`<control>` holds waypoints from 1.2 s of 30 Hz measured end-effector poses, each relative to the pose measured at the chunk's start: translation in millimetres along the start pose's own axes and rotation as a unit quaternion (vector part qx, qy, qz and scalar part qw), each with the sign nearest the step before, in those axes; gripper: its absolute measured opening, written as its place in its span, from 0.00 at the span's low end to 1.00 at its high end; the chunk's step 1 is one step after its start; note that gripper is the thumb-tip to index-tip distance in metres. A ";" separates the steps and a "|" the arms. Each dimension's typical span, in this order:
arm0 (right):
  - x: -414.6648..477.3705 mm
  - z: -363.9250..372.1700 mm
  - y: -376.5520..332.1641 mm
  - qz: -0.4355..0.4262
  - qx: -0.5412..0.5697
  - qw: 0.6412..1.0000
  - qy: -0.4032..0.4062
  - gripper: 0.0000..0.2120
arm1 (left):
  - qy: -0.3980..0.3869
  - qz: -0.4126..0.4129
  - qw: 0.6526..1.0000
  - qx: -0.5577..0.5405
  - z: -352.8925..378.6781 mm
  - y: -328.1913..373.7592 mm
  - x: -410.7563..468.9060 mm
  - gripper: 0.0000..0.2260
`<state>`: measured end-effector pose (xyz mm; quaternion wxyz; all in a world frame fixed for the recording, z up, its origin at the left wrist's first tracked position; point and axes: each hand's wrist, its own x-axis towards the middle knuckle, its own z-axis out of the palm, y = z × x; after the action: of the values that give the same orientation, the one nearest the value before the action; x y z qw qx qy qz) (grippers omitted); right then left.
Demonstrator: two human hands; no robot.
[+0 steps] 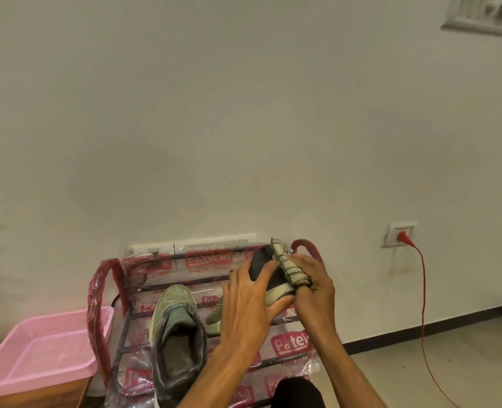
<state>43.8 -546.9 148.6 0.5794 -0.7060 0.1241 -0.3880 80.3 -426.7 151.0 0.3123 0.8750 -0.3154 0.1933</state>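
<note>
Head view. The person is facing a metal-bar shoe rack wrapped in clear plastic with red labels (291,346), which is standing against the white wall.

- The left hand (248,307) is gripping a dark fabric shoe with a pale rubber sole (263,267). Its fingers are wrapping over the upper and the thumb is going under the sole.
- The shoe is being held just above the rack's back right part, toe pointing toward the wall.
- The right hand (314,287) is clutching a cream woven cloth with black zigzag stitching (288,267). The cloth is bunching round the fingers and pressing on the shoe's right side near the sole edge.
- Neither hand is spreading wide; each is closing on what it is carrying.

Judgement: this is looking like wiping the shoe clean. To do it well:

- The left hand should be bracing the shoe firmly so it is not twisting under pressure.
- The cloth should be working in short strokes along the line where upper and sole are meeting.
- The shoe should be turning to bring each fresh side to the cloth.
- The cloth's loose end is sticking up toward the wall, so tucking it in is worth doing to stop it dragging.

Also in view:

- An olive-green mesh sneaker (176,328) is lying on the rack's left half.
- Part of a second green shoe (215,315) is showing at the rack's middle, beside the left hand.
- A pink plastic lattice basket (37,357) is sitting just left of the rack.
- A red cable (423,290) is hanging from a wall socket (400,234), well to the rack's right.
</note>
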 end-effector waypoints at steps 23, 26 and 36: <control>-16.0 -6.5 21.9 0.017 -0.043 0.998 0.038 0.20 | -0.107 0.192 0.966 0.139 26.3 -27.1 -34.9 0.36; -32.2 -14.6 31.0 -0.038 -0.135 0.989 0.037 0.26 | -0.099 0.189 0.967 0.141 31.8 -29.4 -32.9 0.41; -27.9 -23.0 10.9 -0.037 -0.422 0.904 -0.062 0.19 | -0.081 0.174 0.971 0.143 36.5 -28.4 -33.8 0.42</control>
<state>12.3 -549.3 128.0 0.2189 -0.9113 0.2137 -0.2757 80.0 -419.4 94.2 0.1194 0.8549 -0.4561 0.2164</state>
